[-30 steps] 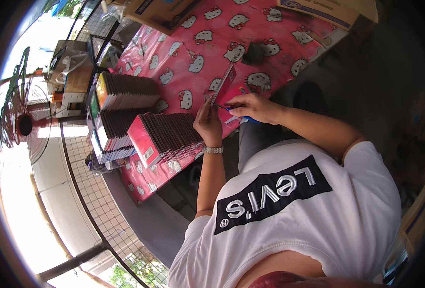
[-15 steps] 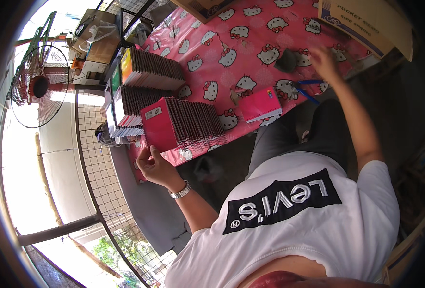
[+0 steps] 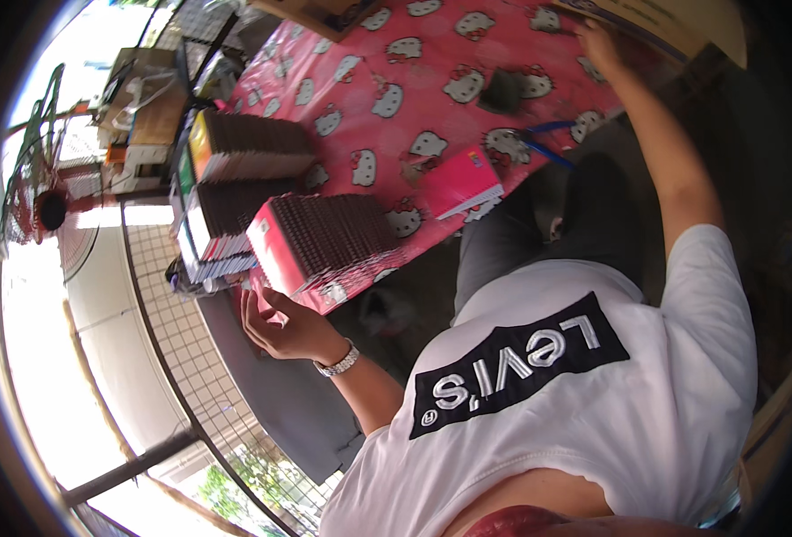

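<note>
My left hand (image 3: 281, 328) is open beside the near stack of spiral notebooks (image 3: 324, 237), its fingers apart and slightly bent, with nothing in them. That stack has a pink-red front cover and dark spiral bindings. My right hand (image 3: 600, 52) reaches out at the far right, by the lower edge of a cardboard box (image 3: 655, 22). Its fingers are somewhat blurred but look stretched out, and I see nothing in them. Between my hands lies a single pink notebook (image 3: 458, 183). Next to it is a tool with blue handles (image 3: 550, 154), probably pliers.
More notebook stacks (image 3: 252, 148) stand behind the near one. A dark grey object (image 3: 501, 92) sits on the pink patterned tablecloth (image 3: 423, 112). Another cardboard box (image 3: 320, 16) is at the far edge. A fan (image 3: 51, 210) and wire mesh (image 3: 158, 295) are to the left.
My right hand has moved farther away, up to the cardboard box edge. My left hand has come away from the near stack's cover, its fingers opening. The whole view has shifted slightly.
</note>
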Tool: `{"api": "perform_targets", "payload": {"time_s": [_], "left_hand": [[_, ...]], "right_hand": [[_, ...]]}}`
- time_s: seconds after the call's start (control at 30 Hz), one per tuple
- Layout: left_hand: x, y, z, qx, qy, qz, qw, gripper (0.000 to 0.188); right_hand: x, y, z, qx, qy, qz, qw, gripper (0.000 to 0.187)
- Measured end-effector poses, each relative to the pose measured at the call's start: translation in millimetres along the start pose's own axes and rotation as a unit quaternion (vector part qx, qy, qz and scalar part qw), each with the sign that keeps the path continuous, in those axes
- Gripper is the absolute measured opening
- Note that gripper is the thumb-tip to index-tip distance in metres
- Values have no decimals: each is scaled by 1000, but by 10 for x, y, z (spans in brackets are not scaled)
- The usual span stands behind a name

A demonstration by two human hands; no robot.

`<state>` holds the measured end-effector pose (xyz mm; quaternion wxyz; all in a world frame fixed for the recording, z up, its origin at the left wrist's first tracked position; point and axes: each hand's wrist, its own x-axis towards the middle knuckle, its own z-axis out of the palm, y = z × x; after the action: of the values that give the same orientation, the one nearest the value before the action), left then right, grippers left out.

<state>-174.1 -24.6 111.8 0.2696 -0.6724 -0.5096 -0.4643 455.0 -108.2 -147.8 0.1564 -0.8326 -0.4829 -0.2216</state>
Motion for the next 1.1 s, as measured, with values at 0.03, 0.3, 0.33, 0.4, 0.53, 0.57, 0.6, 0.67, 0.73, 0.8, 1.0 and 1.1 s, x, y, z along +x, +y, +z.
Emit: {"api": "perform_targets", "payload": {"time_s": [0.03, 0.3, 0.33, 0.4, 0.53, 0.57, 0.6, 0.67, 0.73, 0.8, 1.0, 1.1], "left_hand": [[-55, 239, -50, -83, -21, 21, 996, 20], [-1354, 1228, 1046, -276, -452, 291, 796, 29], [-1389, 1222, 1106, -258, -472, 299, 788, 28], [-1387, 1340, 1267, -281, -509, 314, 751, 24], [-1211, 1284, 1329, -321, -559, 291, 707, 14], [-1211, 1341, 1377, -336, -571, 289, 691, 15], [-1218, 1330, 1386, -336, -586, 277, 684, 15], [-1268, 1176, 1311, -300, -550, 298, 720, 16], [-1281, 1138, 1232, -279, -525, 312, 741, 15], [-1288, 1161, 1197, -262, -521, 319, 747, 14], [-1167, 1410, 1437, -339, -550, 346, 681, 16], [-1141, 1165, 1361, -304, -568, 338, 686, 17]], "right_hand": [[50, -144, -35, 2, -23, -8, 1000, 20], [36, -540, -133, -4, -5, -37, 999, 37], [36, -452, -38, 53, 8, -33, 998, 37], [-124, 58, 237, 115, 9, -7, 993, 37], [-76, 65, 254, 102, 50, -21, 993, 27], [-112, 188, 255, 55, 156, -30, 986, 22], [-57, 65, 207, 24, 258, -48, 965, 24], [148, -567, -169, 463, 63, 347, 813, 21], [294, -882, -605, 598, -64, 494, 628, 20], [320, -901, -673, 573, -78, 481, 659, 22], [140, 312, 238, 133, 59, -118, 982, 33], [160, -707, -187, 275, -24, 19, 961, 37]]}}
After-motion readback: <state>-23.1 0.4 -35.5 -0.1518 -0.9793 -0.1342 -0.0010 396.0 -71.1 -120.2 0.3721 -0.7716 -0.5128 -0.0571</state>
